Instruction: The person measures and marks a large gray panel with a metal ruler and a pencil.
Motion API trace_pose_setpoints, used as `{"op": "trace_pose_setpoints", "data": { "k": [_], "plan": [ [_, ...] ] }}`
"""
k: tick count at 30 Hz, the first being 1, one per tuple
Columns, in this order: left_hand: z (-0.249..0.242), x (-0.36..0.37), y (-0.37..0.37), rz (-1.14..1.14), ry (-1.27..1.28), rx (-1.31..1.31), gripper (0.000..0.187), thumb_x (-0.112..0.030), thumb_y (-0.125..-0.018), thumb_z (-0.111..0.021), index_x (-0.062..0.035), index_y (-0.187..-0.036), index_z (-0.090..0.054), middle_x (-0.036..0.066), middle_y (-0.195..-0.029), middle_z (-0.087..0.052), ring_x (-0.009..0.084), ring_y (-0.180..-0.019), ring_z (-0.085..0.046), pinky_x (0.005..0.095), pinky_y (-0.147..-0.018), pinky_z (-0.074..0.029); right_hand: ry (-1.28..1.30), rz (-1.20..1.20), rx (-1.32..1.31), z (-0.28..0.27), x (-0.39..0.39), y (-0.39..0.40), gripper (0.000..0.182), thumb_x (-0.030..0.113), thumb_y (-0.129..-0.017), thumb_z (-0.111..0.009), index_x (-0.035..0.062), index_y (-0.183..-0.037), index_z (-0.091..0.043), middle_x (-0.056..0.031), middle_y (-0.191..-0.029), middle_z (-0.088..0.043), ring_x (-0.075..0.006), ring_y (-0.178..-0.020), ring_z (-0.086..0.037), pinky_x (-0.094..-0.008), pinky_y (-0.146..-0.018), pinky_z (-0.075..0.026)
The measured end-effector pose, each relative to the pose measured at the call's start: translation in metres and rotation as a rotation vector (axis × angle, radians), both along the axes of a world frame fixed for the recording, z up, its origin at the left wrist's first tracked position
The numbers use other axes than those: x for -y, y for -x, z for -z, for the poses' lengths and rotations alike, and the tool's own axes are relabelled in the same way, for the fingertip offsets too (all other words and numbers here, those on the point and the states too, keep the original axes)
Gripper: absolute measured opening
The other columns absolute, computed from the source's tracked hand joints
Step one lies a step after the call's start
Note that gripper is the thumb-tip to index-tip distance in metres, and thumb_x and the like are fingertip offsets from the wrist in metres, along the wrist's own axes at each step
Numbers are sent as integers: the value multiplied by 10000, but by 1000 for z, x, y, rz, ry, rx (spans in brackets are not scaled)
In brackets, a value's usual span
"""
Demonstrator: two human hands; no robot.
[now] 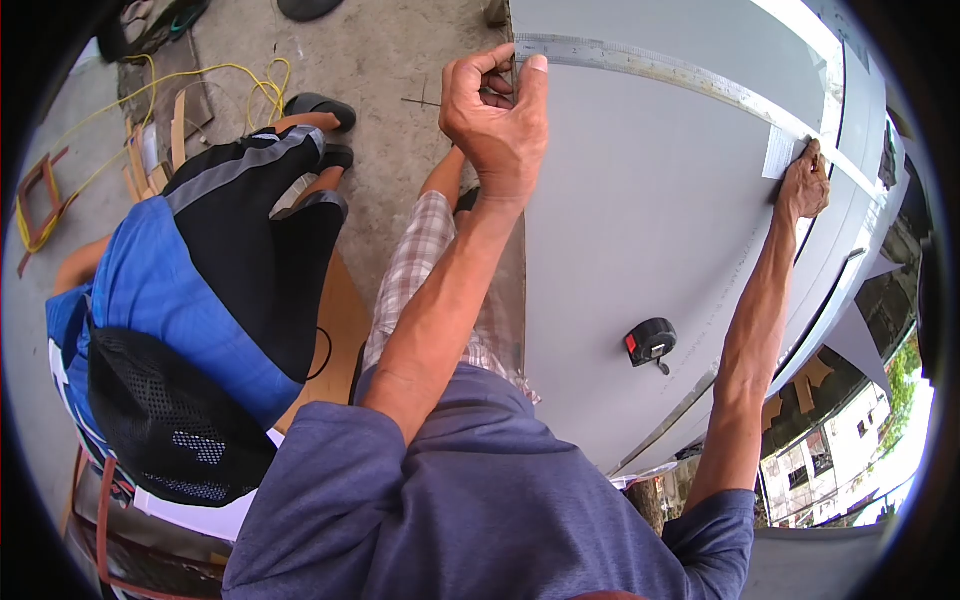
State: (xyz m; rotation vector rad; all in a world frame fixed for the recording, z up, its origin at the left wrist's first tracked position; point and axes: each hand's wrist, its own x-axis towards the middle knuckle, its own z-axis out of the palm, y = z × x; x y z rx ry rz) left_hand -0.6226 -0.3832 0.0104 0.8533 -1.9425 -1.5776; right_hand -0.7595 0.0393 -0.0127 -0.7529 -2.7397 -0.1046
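A long steel ruler lies across the grey sheet, running from its left edge toward the far right. My left hand is closed at the ruler's left end, thumb against it and fingers curled at the sheet's edge. Over on the right, my right hand has its fingers pressed together at the ruler's lower edge. Anything small held in those fingers is hidden. A white paper piece lies just left of that hand. Nearer my body, a black and red tape measure rests on the sheet, apart from both hands.
Close on my left, a person in a blue shirt and black mesh cap bends low. A yellow cord and wood strips lie on the concrete floor. Another metal strip runs along the right side.
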Motion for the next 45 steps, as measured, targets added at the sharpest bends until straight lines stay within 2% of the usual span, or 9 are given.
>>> {"op": "trace_pose_setpoints", "data": {
  "k": [1, 16, 25, 28, 31, 37, 40, 43, 45],
  "plan": [
    [0, 0, 0, -5, -11, 15, 227, -101, -828, -830, 13, -984, -710, 40, -940, -625, 68, -708, -570, 204, -567, -507, 64, 50, 47, -1, 0, 0, 715, 793, -939, -410, 251, -1261, -746, -127, -1057, -778, -369, -1049, -717, -474, -892, -546],
    [4, 0, -2, 28, 122, -24, 218, -99, -816, -848, 7, -953, -714, 58, -990, -625, 88, -713, -596, 201, -555, -514, 73, 55, 54, -2, 2, 1, 727, 807, -938, -374, 277, -1285, -730, -110, -1125, -770, -360, -1092, -706, -471, -927, -541],
    [3, 0, -1, 18, 136, -46, 197, -72, -812, -843, 9, -942, -720, 69, -1020, -639, 88, -708, -604, 203, -552, -520, 112, 92, 76, -9, 9, 1, 739, 794, -940, -398, 228, -1268, -743, -120, -1153, -761, -365, -1118, -694, -462, -958, -529],
    [3, 0, 0, 17, 120, -50, 201, -69, -810, -844, 14, -948, -723, 73, -1020, -643, 88, -709, -607, 203, -548, -519, 53, 3, -1, -10, 15, 0, 697, 745, -960, -433, 187, -1194, -778, -139, -1019, -780, -356, -993, -730, -467, -838, -555],
    [1, -1, 2, -15, 99, -75, 181, -62, -797, -838, -2, -908, -708, 67, -977, -634, 84, -648, -533, 234, -515, -446, 53, 24, 10, -10, 16, 0, 698, 744, -963, -426, 189, -1206, -772, -139, -1020, -779, -362, -988, -728, -469, -838, -555],
    [0, -1, 3, -14, 138, -55, 172, -65, -799, -839, 0, -891, -708, 70, -989, -636, 87, -644, -541, 235, -514, -450, 36, 20, 43, -14, 19, 3, 708, 741, -965, -422, 176, -1220, -764, -139, -1027, -778, -364, -980, -730, -468, -839, -555],
    [5, 2, 2, 10, 160, -33, 219, -89, -813, -843, 21, -963, -728, 69, -1009, -648, 99, -702, -614, 215, -541, -509, 44, 1, 52, -11, 17, 4, 687, 721, -980, -412, 180, -1207, -769, -137, -1020, -779, -361, -965, -734, -463, -831, -557],
    [5, 3, 2, 25, 169, -23, 236, -111, -811, -842, 7, -979, -726, 66, -983, -641, 105, -724, -612, 209, -524, -486, -9, 8, 25, -16, 29, 2, 650, 691, -995, -412, 180, -1156, -780, -156, -959, -774, -358, -908, -738, -479, -789, -556],
    [-8, 4, 5, 43, 208, 78, 214, -125, -836, -799, -12, -1003, -729, 62, -1051, -610, 167, -910, -593, 320, -729, -510, -19, -11, -16, -16, 33, 0, 637, 671, -998, -430, 142, -1061, -780, -148, -856, -754, -343, -862, -735, -487, -745, -550]
  ]
}}
